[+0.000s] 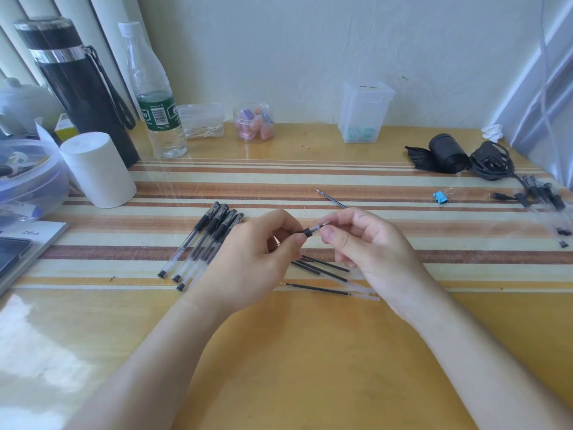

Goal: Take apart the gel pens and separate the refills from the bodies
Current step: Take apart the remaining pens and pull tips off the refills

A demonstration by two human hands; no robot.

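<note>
Left hand (257, 259) and right hand (372, 243) pinch one gel pen (311, 230) between them, over refills (319, 289).

Bare left hand (254, 259) (right hand (372, 243) likewise)

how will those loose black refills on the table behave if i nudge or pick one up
The refills are thin round rods, so a nudge would probably roll them on the glossy table. So slim, they are likely light and slightly bendy. Lying flat, one may be fiddly to pinch up.
</note>
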